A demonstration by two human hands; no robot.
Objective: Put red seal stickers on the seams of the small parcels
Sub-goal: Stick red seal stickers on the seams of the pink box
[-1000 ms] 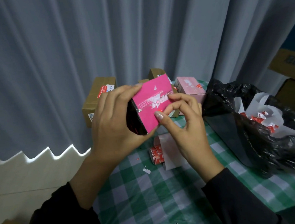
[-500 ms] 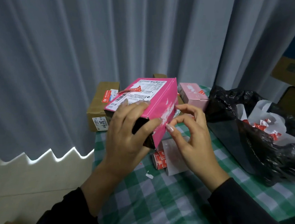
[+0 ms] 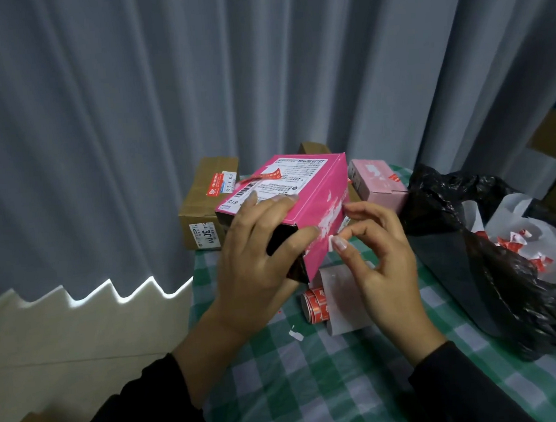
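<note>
My left hand (image 3: pixel 257 262) grips a bright pink parcel (image 3: pixel 315 194) above the table, fingers on its labelled top and thumb on its near side. A red seal sticker (image 3: pixel 269 175) lies across the top label, one end curling up. My right hand (image 3: pixel 376 256) is at the parcel's lower right edge with its fingers curled, thumb and forefinger close together by a small white scrap there. A roll of red seal stickers (image 3: pixel 315 304) with white backing paper (image 3: pixel 341 292) lies on the table under my hands.
A brown cardboard box (image 3: pixel 203 210) and a pale pink box (image 3: pixel 377 183), each with a red sticker, stand at the back of the green checked table (image 3: pixel 317 391). A black plastic bag (image 3: pixel 506 259) holding peeled backing scraps fills the right side. Grey curtains hang behind.
The pink parcel has been turned from its side face toward me to lying flatter with the labelled top up, and has come lower. My right hand stayed at its right edge.
</note>
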